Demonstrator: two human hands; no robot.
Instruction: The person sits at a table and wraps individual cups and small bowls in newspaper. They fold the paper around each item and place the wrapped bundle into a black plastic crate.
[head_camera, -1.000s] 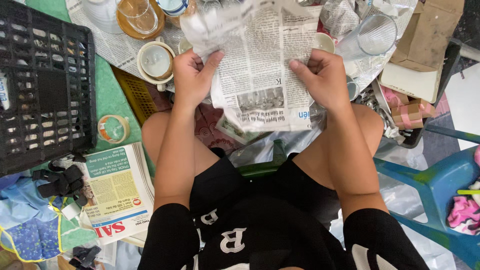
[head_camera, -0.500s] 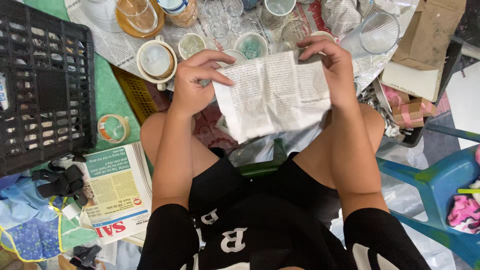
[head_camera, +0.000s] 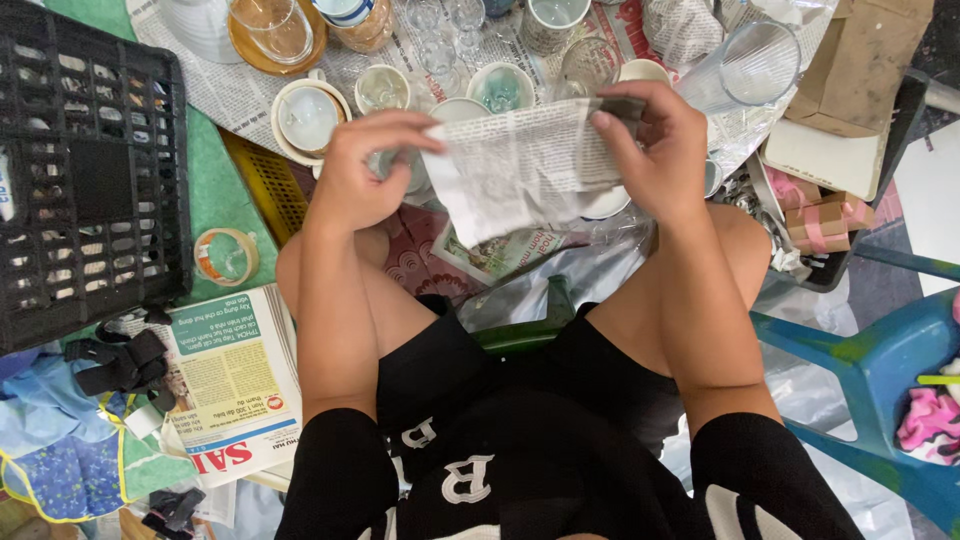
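Head view: both hands, left (head_camera: 365, 175), right (head_camera: 655, 150), clamped on folded newspaper sheet (head_camera: 520, 165); brown cardboard box (head_camera: 860, 70) top right.

floor (head_camera: 225, 200) with green mat, black crate (head_camera: 90, 170), tape roll (head_camera: 225, 257), spread newspaper (head_camera: 240, 95)

Matt, crumpled newsprint sheet (head_camera: 520, 170) is seen; glossy clear glass tumbler (head_camera: 745, 65), black plastic crate (head_camera: 90, 170) and matt cardboard (head_camera: 860, 60) are noted.
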